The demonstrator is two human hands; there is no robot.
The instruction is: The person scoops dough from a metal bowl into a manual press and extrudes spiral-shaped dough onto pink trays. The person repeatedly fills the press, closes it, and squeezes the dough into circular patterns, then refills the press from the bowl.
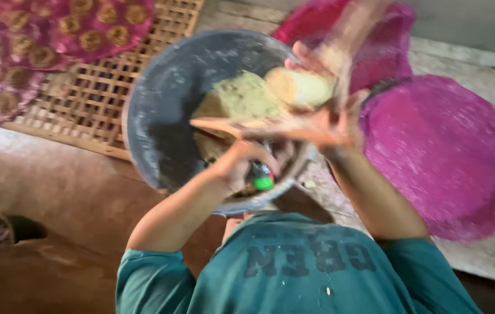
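1. Grey metal bowl (160,110), dusted with flour, is seen in the middle of the view, tilted toward the camera, with a pale yellowish-green dough mass (239,99) lying inside it.
2. A rounded lump of dough (302,87) is held by the right hand (323,75) at the bowl's right rim; the grip is closed around it, though the fingers are blurred by motion.
3. The left hand (241,163) is seen low over the bowl's near rim, curled; whether anything is gripped cannot be told. A small green-tipped object (263,177) is seen just beside it.
4. A blurred orange streak (241,129) is stretched between the two hands; what it is cannot be told.
5. Magenta mesh covers (439,151) are laid to the right of the bowl.
6. A slatted bamboo rack (102,104) is seen at upper left, with round brown cakes (93,39) set out on pink cloth.
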